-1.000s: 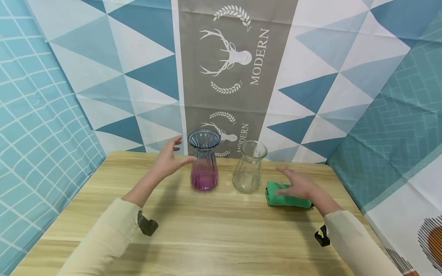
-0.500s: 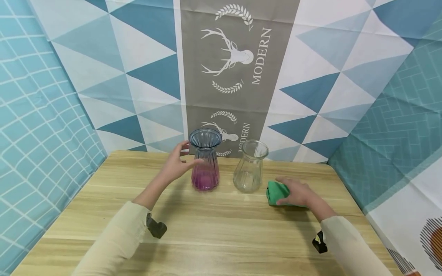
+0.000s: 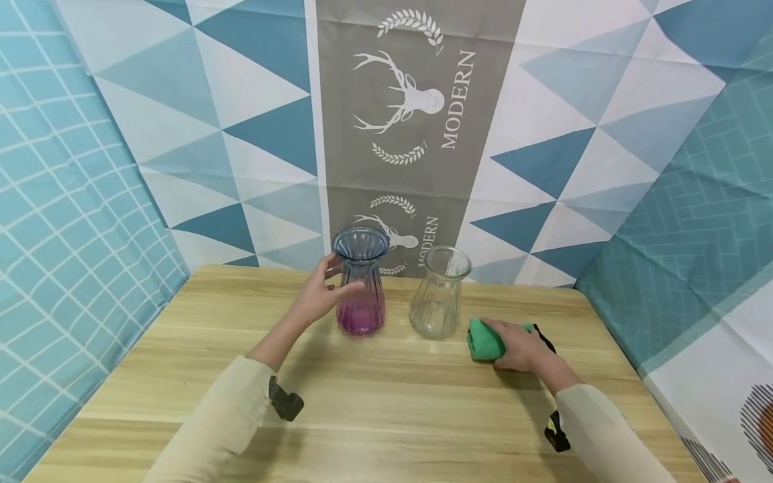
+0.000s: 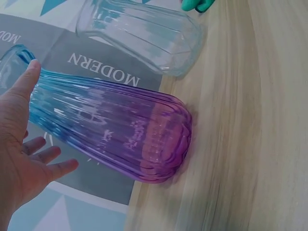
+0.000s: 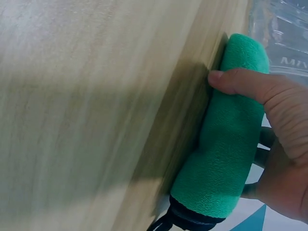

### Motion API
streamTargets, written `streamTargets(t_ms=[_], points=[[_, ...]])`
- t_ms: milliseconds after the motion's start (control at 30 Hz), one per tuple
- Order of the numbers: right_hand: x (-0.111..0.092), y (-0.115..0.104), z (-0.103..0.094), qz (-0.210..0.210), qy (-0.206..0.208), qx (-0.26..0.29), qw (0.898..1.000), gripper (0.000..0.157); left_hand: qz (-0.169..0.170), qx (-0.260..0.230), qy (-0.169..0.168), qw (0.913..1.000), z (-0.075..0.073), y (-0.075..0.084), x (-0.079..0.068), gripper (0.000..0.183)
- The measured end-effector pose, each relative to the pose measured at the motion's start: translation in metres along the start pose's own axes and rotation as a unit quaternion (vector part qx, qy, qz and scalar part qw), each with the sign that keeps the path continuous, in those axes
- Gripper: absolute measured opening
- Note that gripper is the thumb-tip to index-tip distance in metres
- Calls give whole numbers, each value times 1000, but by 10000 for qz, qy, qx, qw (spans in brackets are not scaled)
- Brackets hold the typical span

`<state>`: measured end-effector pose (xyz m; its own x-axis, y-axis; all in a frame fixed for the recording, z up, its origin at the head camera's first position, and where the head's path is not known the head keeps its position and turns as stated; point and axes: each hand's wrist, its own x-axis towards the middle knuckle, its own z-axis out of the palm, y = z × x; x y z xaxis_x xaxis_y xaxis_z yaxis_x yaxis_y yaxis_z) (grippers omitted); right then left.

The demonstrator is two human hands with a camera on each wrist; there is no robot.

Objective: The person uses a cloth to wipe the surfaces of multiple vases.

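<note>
Green cloth roll, lower right, held within right grip; left grip spread wide beside ribbed blue-purple glass vase.

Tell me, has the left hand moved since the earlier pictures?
Yes: in the head view, the left hand has moved rightward and slightly down, closer to the purple-blue vase, which stands in place.

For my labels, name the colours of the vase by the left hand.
The vase is blue above, purple below; clearest from the left wrist.
</note>
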<state>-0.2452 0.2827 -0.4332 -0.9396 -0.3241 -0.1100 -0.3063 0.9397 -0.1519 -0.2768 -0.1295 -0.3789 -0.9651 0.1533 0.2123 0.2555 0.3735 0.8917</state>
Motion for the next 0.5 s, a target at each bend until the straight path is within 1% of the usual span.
streamTargets(t_ms=[200,333,500], points=[[4,-1,8,129,54,-138,9998,86,29,9,-112,9999,3,-6,2,91],[6,-3,13,143,169,-217,9995,82,26,-22,-113,9999,5,-8,4,84],[9,-2,18,106,329,-488,9982,78,146,-135,-134,9997,7,-10,6,78]])
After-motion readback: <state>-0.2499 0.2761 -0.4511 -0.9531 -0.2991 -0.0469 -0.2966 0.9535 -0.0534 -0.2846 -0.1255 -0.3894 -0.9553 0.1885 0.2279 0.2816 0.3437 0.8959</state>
